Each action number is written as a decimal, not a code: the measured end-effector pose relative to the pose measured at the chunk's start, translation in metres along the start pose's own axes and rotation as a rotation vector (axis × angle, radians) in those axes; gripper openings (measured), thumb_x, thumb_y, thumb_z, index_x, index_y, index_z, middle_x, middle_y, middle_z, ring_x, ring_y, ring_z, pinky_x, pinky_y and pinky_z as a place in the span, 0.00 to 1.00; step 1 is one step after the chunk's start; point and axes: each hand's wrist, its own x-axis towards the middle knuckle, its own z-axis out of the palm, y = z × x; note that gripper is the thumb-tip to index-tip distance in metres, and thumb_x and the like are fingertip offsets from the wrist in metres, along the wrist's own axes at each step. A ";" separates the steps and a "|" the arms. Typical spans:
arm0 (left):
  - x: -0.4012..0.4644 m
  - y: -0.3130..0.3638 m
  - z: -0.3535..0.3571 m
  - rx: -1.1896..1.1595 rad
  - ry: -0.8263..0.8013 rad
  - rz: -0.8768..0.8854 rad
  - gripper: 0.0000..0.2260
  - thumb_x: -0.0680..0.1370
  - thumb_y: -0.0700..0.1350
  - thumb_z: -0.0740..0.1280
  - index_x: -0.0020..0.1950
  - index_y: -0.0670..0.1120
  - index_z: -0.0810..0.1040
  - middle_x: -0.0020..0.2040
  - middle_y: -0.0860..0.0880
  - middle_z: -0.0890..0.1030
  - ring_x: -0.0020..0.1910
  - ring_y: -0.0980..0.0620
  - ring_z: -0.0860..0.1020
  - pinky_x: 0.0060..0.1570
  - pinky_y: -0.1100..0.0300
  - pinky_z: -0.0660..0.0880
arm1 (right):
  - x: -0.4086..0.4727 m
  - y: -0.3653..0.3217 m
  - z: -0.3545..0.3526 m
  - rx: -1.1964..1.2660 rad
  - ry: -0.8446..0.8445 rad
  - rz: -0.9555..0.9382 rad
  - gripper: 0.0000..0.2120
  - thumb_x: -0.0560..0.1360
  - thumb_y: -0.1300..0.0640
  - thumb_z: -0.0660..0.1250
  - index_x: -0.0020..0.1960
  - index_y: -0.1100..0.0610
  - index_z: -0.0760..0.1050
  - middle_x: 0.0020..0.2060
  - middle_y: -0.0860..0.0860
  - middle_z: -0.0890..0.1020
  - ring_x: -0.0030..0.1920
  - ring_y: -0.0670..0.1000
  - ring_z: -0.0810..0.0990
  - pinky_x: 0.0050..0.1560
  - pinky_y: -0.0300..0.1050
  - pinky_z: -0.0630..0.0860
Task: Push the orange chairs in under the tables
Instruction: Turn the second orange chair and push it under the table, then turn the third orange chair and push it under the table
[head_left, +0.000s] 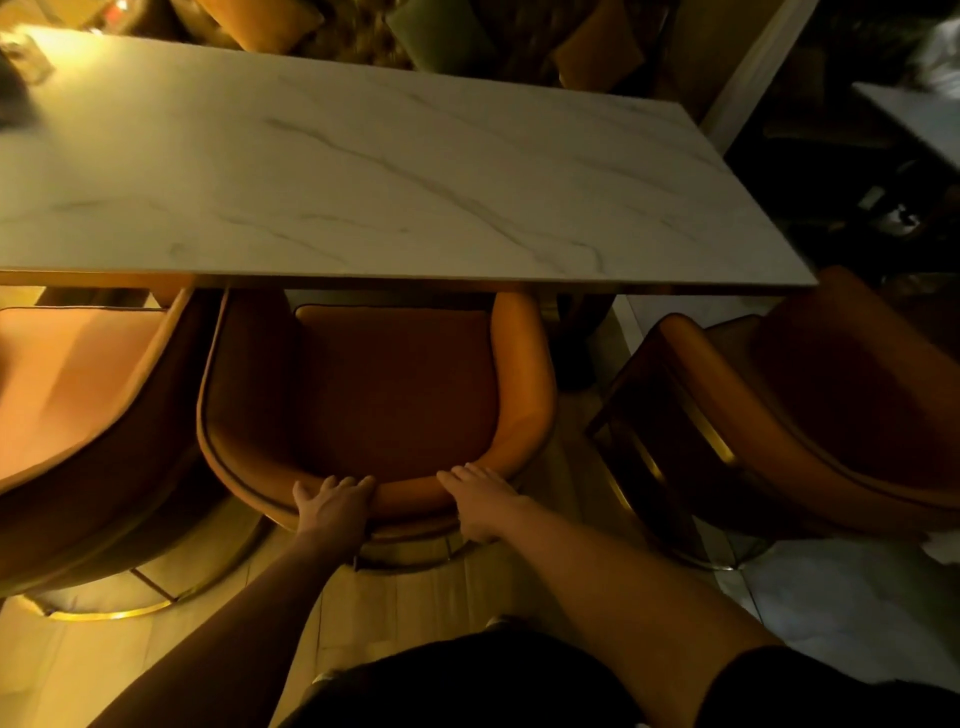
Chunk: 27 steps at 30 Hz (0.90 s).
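Head view: left hand (332, 506) and right hand (480, 499) grip the orange chair (395, 384) backrest; padded, probably heavy, pushes best there.

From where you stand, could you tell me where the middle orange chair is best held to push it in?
Take the middle orange chair by the curved top of its backrest, from behind. That padded rim faces you, and the left hand and right hand already rest there, facing the marble table.
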 end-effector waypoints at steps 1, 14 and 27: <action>0.000 0.000 0.000 0.000 -0.004 0.003 0.30 0.75 0.50 0.69 0.74 0.54 0.61 0.66 0.53 0.71 0.68 0.48 0.66 0.67 0.33 0.57 | 0.000 0.000 0.000 0.009 0.002 0.003 0.43 0.74 0.63 0.67 0.79 0.54 0.42 0.78 0.55 0.49 0.77 0.57 0.45 0.76 0.54 0.45; -0.018 0.004 -0.018 -0.066 -0.023 0.060 0.34 0.76 0.66 0.60 0.76 0.52 0.58 0.75 0.52 0.63 0.75 0.47 0.57 0.70 0.39 0.51 | -0.011 0.023 0.020 0.138 0.201 -0.012 0.28 0.82 0.50 0.55 0.79 0.50 0.47 0.78 0.51 0.47 0.77 0.53 0.43 0.74 0.50 0.41; 0.036 0.131 -0.062 -0.068 0.037 0.337 0.12 0.81 0.55 0.58 0.62 0.61 0.75 0.75 0.57 0.63 0.76 0.54 0.54 0.75 0.47 0.49 | -0.065 0.149 -0.003 0.368 0.490 0.137 0.18 0.83 0.51 0.55 0.69 0.54 0.71 0.74 0.52 0.65 0.75 0.51 0.58 0.74 0.48 0.51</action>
